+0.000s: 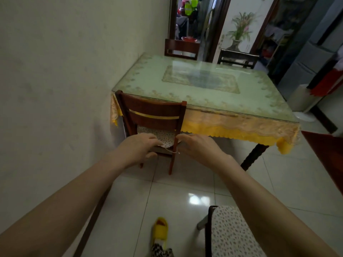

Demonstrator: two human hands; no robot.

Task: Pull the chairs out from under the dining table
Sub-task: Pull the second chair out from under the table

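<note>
- Our left hand (138, 147) curls around the seat edge of the chair (154, 115), fingers over its cushion (161, 135).
- Our right hand (199, 147) hovers open beside the chair's right post.
- The chair sits tucked under the counter (204, 84), by the wall.
- Another chair (230, 232) stands out at bottom right.

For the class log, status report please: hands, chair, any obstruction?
Left hand gripping near dark wooden chair at its seat; right hand open beside it. Chair under glass-topped dining table. Second spotted-cushion chair behind right.
</note>
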